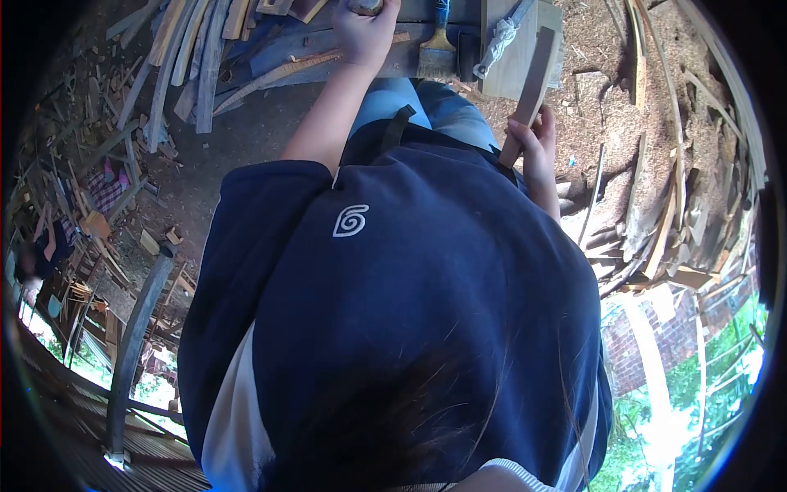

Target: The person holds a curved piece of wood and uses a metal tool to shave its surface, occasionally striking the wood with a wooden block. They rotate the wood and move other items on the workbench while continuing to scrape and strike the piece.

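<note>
My left hand (365, 37) is at the top edge of the view, its fingers closed around a greyish thing with a rounded end (366, 6); the rest of it is cut off. My right hand (537, 146) grips a flat, narrow wooden strip (534, 78) near its lower end. The strip stands slanted, its far end over a pale board (506, 70). Between the hands lies a paintbrush (437, 57) with a blue handle and worn bristles. Beside it, a stick wrapped in white plastic or cloth (498, 45) rests on the board.
Long wooden slats (187, 49) jut out at the upper left. A thin split stick (287, 70) lies by my left forearm. Shavings (598, 49) and wood scraps cover the ground at the right. A wooden post (139, 336) rises at lower left. Another person (51, 246) is at the far left.
</note>
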A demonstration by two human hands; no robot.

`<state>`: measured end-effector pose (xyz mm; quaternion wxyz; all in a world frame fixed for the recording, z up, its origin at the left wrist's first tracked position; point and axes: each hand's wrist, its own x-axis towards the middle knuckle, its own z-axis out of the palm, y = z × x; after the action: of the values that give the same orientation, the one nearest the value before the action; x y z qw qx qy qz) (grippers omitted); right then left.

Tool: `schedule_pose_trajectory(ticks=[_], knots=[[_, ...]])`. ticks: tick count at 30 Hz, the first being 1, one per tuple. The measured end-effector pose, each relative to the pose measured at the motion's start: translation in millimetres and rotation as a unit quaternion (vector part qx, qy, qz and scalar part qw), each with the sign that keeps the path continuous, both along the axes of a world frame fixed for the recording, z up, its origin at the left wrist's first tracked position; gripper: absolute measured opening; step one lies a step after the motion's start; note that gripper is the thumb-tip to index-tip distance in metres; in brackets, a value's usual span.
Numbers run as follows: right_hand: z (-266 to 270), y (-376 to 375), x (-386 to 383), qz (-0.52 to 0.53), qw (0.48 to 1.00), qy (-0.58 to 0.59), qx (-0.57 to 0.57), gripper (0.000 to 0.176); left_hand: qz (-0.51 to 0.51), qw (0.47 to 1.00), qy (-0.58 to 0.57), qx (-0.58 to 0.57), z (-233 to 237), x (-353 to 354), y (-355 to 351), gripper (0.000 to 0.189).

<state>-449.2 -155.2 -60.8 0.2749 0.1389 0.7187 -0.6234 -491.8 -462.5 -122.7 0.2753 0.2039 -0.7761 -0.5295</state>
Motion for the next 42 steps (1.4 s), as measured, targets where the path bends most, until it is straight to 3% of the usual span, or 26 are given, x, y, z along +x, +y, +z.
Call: schedule_pose_trajectory(ticks=[2, 5, 6, 7, 8, 10, 12, 14, 15, 17, 18, 20, 21, 25, 27, 28, 30, 31, 34, 36, 38, 40, 42], knots=[[2.3, -3.0, -4.0, 0.000, 1.000, 0.010, 0.010, 0.066, -0.001, 0.999, 0.034, -0.036, 2.2, -1.0, 4.2, 0.033], [-10.9, -2.4, -14.5, 0.114, 0.973, 0.087, 0.178, 0.085, 0.009, 0.993, 0.075, -0.086, 4.7, -1.1, 8.4, 0.032], [12.5, -18.8, -24.0, 0.149, 0.965, 0.086, 0.196, 0.088, 0.022, 0.992, 0.078, -0.101, 5.4, 0.2, 9.9, 0.030], [22.7, -28.3, -33.4, 0.190, 0.952, 0.110, 0.215, 0.089, 0.009, 0.999, 0.038, -0.019, 7.9, 3.2, 12.3, 0.025], [30.0, -36.4, -42.8, 0.230, 0.936, 0.132, 0.233, 0.090, 0.005, 0.999, 0.042, -0.019, 2.2, 6.1, 10.9, 0.025], [47.1, -54.8, -63.1, 0.252, 0.927, 0.181, 0.210, 0.088, -0.069, 0.992, 0.022, 0.107, -9.6, 11.6, 3.3, 0.024], [78.8, -77.0, -80.0, 0.273, 0.915, 0.230, 0.187, 0.085, -0.110, 0.992, -0.010, 0.062, 0.9, 12.7, 2.1, 0.030], [116.2, -102.1, -91.6, 0.269, 0.943, 0.189, 0.048, 0.084, -0.125, 0.989, 0.074, -0.008, -3.4, 8.6, -2.2, 0.029], [121.7, -109.6, -92.3, 0.266, 0.943, 0.192, 0.048, 0.084, -0.140, 0.987, 0.074, 0.028, -12.6, 6.8, -7.2, 0.029], [126.1, -121.8, -95.0, 0.318, 0.843, 0.425, 0.086, 0.085, -0.152, 0.987, 0.048, 0.001, -22.0, 8.1, -20.4, 0.030], [112.5, -126.8, -93.9, 0.360, 0.830, 0.408, 0.121, 0.071, -0.161, 0.986, 0.017, -0.024, -22.6, 8.3, -22.3, 0.036], [102.4, -142.2, -95.5, 0.497, 0.757, 0.303, 0.297, 0.076, -0.157, 0.987, 0.020, -0.032, -21.8, 10.4, -24.8, 0.036], [107.7, -144.9, -98.5, 0.525, 0.731, 0.313, 0.303, 0.069, -0.155, 0.987, 0.023, -0.041, -20.0, 12.7, -19.5, 0.037], [141.9, -158.9, -102.6, 0.492, 0.732, 0.367, 0.294, 0.071, -0.150, 0.985, 0.032, -0.075, -18.3, 4.5, -8.8, 0.037], [141.8, -159.8, -102.3, 0.427, 0.769, 0.436, 0.190, 0.072, -0.151, 0.984, 0.034, -0.085, -20.2, 8.1, -12.1, 0.037], [128.7, -157.3, -98.6, 0.426, 0.772, 0.431, 0.193, 0.072, -0.156, 0.983, 0.031, -0.088, -26.2, 8.8, -13.6, 0.037], [98.0, -154.9, -91.4, 0.516, 0.749, 0.291, 0.296, 0.074, -0.164, 0.981, 0.028, -0.098, -34.3, 14.1, -23.5, 0.038], [92.7, -152.7, -90.7, 0.503, 0.759, 0.297, 0.289, 0.076, -0.170, 0.979, 0.028, -0.106, -37.3, 12.2, -23.1, 0.038], [156.6, -164.9, -105.9, 0.511, 0.765, 0.268, 0.286, 0.071, -0.169, 0.977, 0.024, -0.127, -54.6, 7.8, -29.5, 0.038], [157.0, -165.9, -102.0, 0.466, 0.775, 0.335, 0.263, 0.073, -0.167, 0.976, 0.022, -0.138, -62.8, 7.7, -30.8, 0.039], [141.5, -162.6, -93.5, 0.356, 0.813, 0.435, 0.155, 0.076, -0.161, 0.975, 0.023, -0.150, -69.4, 5.2, -30.0, 0.039], [114.4, -161.6, -91.1, 0.405, 0.814, 0.381, 0.169, 0.079, -0.159, 0.973, 0.022, -0.164, -74.8, 5.4, -33.8, 0.039], [117.8, -163.1, -92.1, 0.543, 0.753, 0.204, 0.311, 0.081, -0.159, 0.970, 0.026, -0.179, -71.8, 2.8, -23.8, 0.039]])
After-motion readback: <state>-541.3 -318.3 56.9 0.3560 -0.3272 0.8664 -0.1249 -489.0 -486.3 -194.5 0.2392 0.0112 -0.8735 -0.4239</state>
